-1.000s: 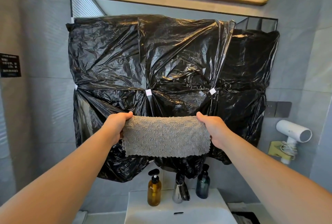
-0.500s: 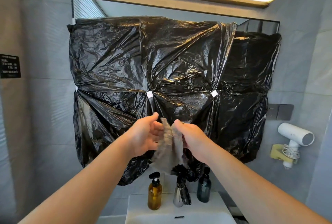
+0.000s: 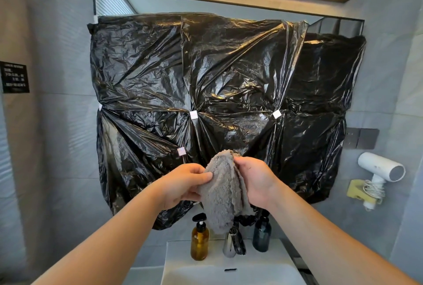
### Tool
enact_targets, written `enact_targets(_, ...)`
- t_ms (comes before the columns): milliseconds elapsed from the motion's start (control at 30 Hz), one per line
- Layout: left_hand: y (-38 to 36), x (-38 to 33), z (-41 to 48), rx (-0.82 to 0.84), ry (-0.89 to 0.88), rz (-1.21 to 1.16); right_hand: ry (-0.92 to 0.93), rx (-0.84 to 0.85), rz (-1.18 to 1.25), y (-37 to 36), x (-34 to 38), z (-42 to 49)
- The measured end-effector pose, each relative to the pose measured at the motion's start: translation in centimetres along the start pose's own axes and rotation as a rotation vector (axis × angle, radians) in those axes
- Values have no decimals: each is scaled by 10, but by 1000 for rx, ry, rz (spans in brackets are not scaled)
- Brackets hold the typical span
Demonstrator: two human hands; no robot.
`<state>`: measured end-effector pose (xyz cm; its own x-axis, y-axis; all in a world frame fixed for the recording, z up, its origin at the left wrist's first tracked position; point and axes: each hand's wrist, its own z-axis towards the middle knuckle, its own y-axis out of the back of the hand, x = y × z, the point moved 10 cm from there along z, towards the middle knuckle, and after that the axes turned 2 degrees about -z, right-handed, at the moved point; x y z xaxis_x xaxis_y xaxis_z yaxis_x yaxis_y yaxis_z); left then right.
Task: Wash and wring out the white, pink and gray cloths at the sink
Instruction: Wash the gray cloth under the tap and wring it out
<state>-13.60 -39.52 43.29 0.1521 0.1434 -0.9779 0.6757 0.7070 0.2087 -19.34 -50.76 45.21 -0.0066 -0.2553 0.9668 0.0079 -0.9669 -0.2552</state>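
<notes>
A fluffy gray cloth (image 3: 223, 195) hangs folded in half in front of me, high above the white sink (image 3: 263, 273). My left hand (image 3: 183, 184) pinches its left side with thumb and fingers. My right hand (image 3: 256, 181) grips the fold from the right, fingers curled behind it. The cloth's lower end dangles over the chrome faucet (image 3: 231, 244). No white or pink cloth is in view.
An amber pump bottle (image 3: 199, 240) stands left of the faucet and a dark blue bottle (image 3: 261, 234) right of it. Black plastic sheeting (image 3: 206, 92) covers the mirror. A white hair dryer (image 3: 381, 170) hangs on the right wall.
The cloth was stretched flat between my hands; they came together and folded it in half. It now hangs a little lower as a bundle.
</notes>
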Motion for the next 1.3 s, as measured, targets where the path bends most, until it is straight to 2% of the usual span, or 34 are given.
enact_targets(67,8,-8,-1,-110,-74,11,-56,31,-52,-2,-9,-1)
enact_targets(167,17,-35,-7,-254,-274,250,52,-48,-247,8,-5,3)
enact_targets(233,12,-48,-11,-181,-359,330,107,-148,-232,22,0,5)
enact_targets(333,2,-54,-15,-30,-354,541,115,-171,-212,26,3,6)
enact_targets(433,3,-47,-12,-21,-293,849,132,-152,-281,20,4,5)
enact_targets(600,-3,-43,-12,40,-307,1035,159,-170,-296,17,1,9)
enact_targets(667,-1,-51,-16,14,-360,950,153,-184,-333,22,-1,9)
enact_targets(767,17,-57,-19,-69,-325,458,142,-169,-442,27,0,7)
enact_targets(800,19,-55,-18,-68,-293,379,131,-155,-476,26,1,6)
enact_targets(833,19,-55,-17,-77,-279,398,124,-143,-510,24,1,5)
enact_targets(933,22,-60,-14,-182,-299,776,141,-160,-572,21,7,0)
enact_targets(967,24,-61,-14,-206,-306,772,151,-184,-548,24,9,-1)
enact_targets(1133,41,-39,-3,-238,-227,64,161,-337,-542,33,11,-6)
enact_targets(1200,45,-29,2,-320,-213,-76,169,-370,-544,34,13,-7)
enact_targets(1300,40,-24,-2,-457,-224,-196,147,-409,-411,33,11,-6)
